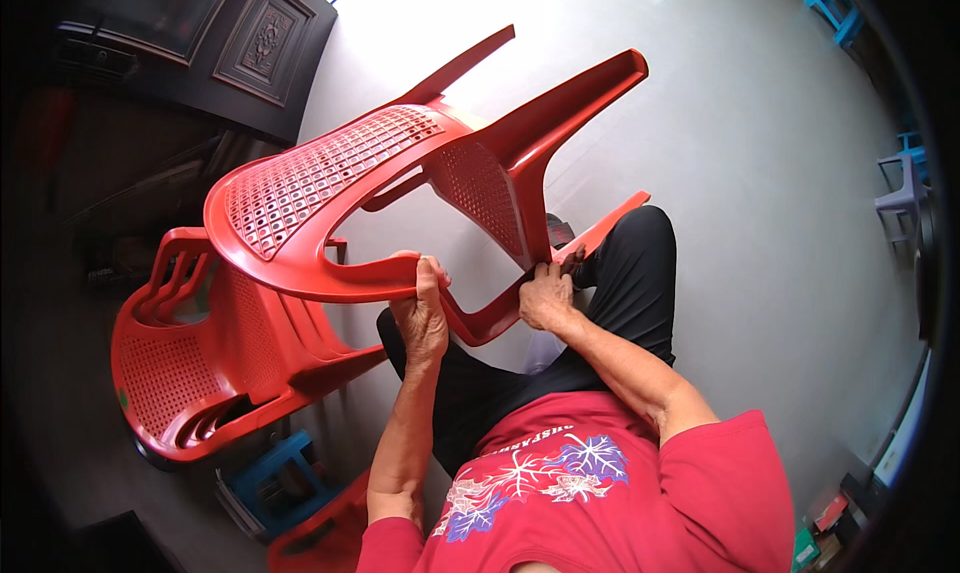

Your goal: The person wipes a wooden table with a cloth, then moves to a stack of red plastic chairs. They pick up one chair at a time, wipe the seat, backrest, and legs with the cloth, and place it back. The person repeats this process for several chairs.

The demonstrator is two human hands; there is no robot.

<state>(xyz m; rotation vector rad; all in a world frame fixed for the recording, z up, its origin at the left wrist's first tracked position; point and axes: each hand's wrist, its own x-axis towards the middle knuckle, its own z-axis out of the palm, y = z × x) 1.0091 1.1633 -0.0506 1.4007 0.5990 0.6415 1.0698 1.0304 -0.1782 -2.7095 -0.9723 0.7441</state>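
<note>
Left hand [420, 318] grips the tilted red chair [480, 183], mid-frame! Right hand [547, 295] meets it too, grip unclear. Stacked chairs [262, 358], lower left.

Can't make out that dark thing [574, 262] by the right hand [546, 297], and the bottom edge chops off some red plastic furniture [325, 529].

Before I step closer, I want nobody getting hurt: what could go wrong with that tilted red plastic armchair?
If the left hand slips from the armrest, the tilted armchair could drop against the nearby right knee.
Its backrest overlaps the stacked red armchairs in this view; the gap is unclear, but a swing might knock them.
</note>
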